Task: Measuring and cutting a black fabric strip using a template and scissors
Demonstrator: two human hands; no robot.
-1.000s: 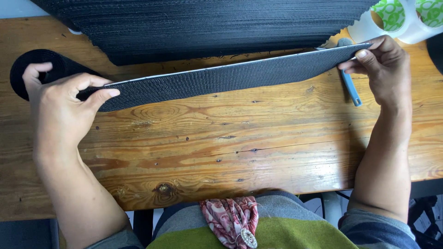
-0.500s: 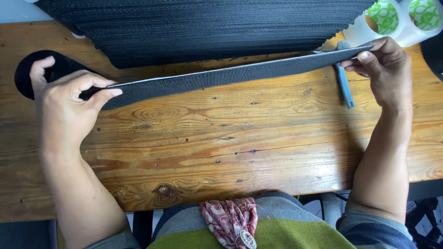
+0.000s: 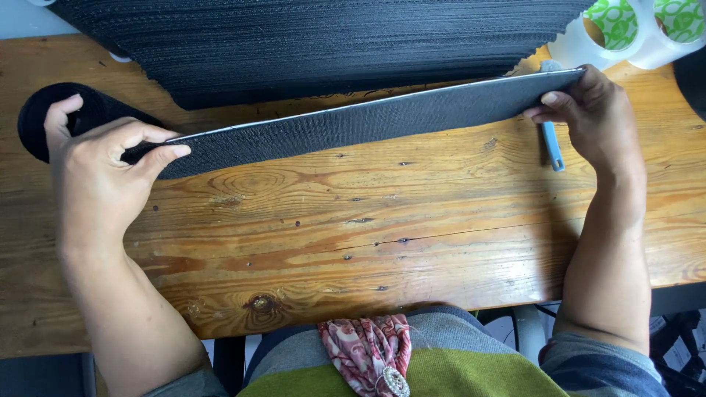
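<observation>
Knotty, scratched wooden planks form the worktable [image 3: 382,242], with a big stack of black textured sheets [image 3: 316,44] along its far edge. Just above the wood, a long black textured strip [image 3: 368,121] stretches between both hands: left hand [image 3: 99,180] pinches its rounded end, right hand [image 3: 588,121] grips the other. A light blue tool [image 3: 551,147] lies under the right hand, near clear tape rolls [image 3: 632,26].
</observation>
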